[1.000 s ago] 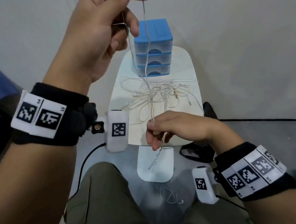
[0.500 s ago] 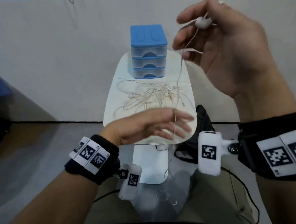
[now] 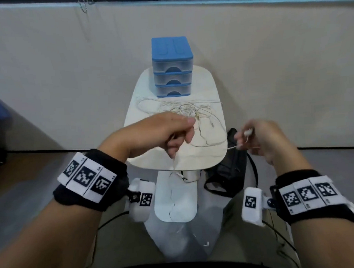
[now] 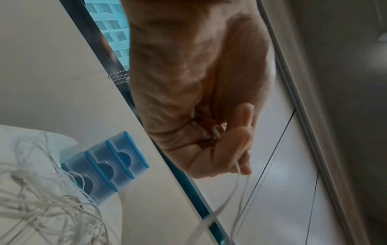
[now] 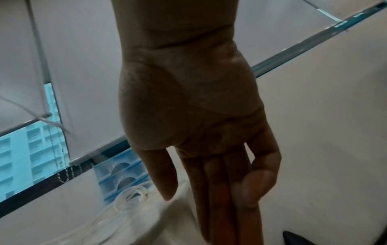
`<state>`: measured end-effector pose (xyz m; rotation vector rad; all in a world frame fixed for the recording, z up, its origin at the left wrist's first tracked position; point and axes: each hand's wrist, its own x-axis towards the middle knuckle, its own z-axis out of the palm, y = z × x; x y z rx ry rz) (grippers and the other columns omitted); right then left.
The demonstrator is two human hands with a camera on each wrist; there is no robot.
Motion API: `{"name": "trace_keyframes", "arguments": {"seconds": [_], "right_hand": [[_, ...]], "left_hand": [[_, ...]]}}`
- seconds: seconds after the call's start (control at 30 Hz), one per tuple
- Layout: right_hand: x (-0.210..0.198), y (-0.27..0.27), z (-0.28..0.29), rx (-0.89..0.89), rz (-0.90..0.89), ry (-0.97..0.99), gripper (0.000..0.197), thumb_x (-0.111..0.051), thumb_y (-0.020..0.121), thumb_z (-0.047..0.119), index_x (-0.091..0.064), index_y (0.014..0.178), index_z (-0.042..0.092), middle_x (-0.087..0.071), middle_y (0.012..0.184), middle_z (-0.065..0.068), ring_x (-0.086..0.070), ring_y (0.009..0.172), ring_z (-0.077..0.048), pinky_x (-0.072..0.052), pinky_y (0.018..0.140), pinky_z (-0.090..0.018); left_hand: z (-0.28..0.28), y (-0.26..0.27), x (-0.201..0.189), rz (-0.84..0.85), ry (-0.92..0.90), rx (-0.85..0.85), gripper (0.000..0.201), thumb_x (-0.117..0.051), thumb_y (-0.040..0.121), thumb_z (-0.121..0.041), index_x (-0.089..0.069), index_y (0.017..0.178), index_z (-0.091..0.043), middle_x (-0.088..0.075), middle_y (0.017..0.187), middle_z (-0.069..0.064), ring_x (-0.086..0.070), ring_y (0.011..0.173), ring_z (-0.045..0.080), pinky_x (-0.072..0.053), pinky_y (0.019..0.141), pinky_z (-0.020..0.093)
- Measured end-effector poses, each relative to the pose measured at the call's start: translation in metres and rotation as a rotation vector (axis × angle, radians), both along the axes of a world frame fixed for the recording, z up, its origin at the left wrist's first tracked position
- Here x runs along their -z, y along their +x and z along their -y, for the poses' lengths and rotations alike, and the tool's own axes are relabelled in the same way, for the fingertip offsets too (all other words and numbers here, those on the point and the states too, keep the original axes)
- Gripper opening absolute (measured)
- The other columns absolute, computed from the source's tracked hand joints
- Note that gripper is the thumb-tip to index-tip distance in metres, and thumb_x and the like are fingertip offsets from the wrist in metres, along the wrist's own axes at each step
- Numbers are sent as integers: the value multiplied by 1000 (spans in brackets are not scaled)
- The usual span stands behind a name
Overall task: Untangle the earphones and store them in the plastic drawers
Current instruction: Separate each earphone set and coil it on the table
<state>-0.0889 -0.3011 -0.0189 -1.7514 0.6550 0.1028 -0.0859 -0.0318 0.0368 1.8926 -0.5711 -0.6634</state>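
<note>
Your left grip [image 3: 159, 132] pinches an earphone cord [image 4: 236, 185]; your right grip [image 3: 261, 139], blurred, seems to pinch an earbud [image 3: 248, 132] near the worktop [image 3: 210, 158].

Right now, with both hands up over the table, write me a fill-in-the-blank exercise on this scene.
1. The drawer unit has ___ drawers, all closed.
2. Its top is coloured ___.
3. The tangle of earphones lies on the white table in ___ of the unit, on the person's side.
4. The right hand pinches a small white ___.

Missing words: three; blue; front; earbud.
</note>
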Motion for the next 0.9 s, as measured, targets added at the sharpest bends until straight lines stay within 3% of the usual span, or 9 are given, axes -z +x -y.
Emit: {"name": "trace_keyframes", "arguments": {"seconds": [0.17, 0.23, 0.3, 0.43, 0.53, 0.67, 0.73, 0.83, 0.9], "right_hand": [[19, -11, -12, -398, -353, -313, 23, -50, 97, 17, -62, 82, 5, -69, 58, -9, -63, 45, -21, -38, 47, -18], [16, -8, -13, -477, -324, -464, 33, -54, 99, 27, -69, 86, 1, -76, 70, -9, -72, 63, -27, -44, 53, -24], [1, -5, -14, -482, -166, -555, 29, -57, 95, 22, -71, 79, 3, -72, 64, -9, -68, 65, -30, -47, 60, -30], [-40, -29, -34, -704, 147, -280, 20, -61, 79, 19, -66, 64, 8, -43, 54, -7, -39, 54, -24, -34, 56, -37], [-54, -43, -58, -921, 213, -95, 10, -70, 92, 20, -71, 91, 11, -59, 61, -9, -47, 49, -20, -38, 49, -24], [-44, -31, -87, -1005, 259, -160, 25, -70, 96, 28, -59, 118, 25, -61, 68, -1, -54, 59, -13, -41, 57, -28], [-37, -24, -96, -1075, 262, -152, 14, -65, 101, 26, -66, 108, 14, -56, 64, -1, -53, 59, -11, -40, 59, -29], [-34, -15, -98, -1080, 254, -97, 30, -55, 106, 22, -70, 88, 3, -54, 59, -3, -46, 53, -12, -40, 54, -25], [-36, -10, -96, -1068, 292, 4, 36, -50, 108, 20, -70, 85, 0, -54, 60, -8, -46, 55, -16, -41, 55, -22]], "left_hand": [[-4, -5, -32, 0, -194, -64, 29, -44, 109, -28, -59, 92, -10, -32, 57, 0, -26, 42, 12, -36, 45, 24], [-5, -5, -35, -6, -202, -83, 26, -46, 109, -27, -59, 94, -10, -32, 57, -1, -24, 39, 10, -31, 41, 22], [-3, -5, -35, -14, -197, -116, 25, -47, 109, -26, -59, 92, -11, -33, 57, -1, -23, 38, 8, -29, 40, 21], [2, 0, -31, -83, -299, -244, 31, -45, 108, -25, -56, 82, -13, -34, 56, -2, -24, 36, 7, -30, 38, 20], [7, 2, -25, -133, -375, -308, 30, -44, 108, -23, -54, 82, -13, -35, 56, -2, -25, 36, 7, -31, 37, 20], [11, 4, -19, -159, -466, -356, 28, -43, 107, -20, -56, 86, -9, -36, 58, 0, -27, 39, 9, -34, 39, 20], [7, 9, -16, -138, -489, -400, 27, -43, 107, -19, -58, 87, -8, -38, 60, 2, -31, 42, 11, -35, 39, 21], [-12, 17, -10, -91, -439, -508, 30, -46, 106, -23, -66, 90, -8, -54, 69, 3, -48, 49, 15, -38, 43, 22], [-30, 23, -6, -15, -270, -579, 31, -52, 105, -29, -75, 97, -9, -65, 84, 2, -63, 65, 17, -41, 49, 22]]}}
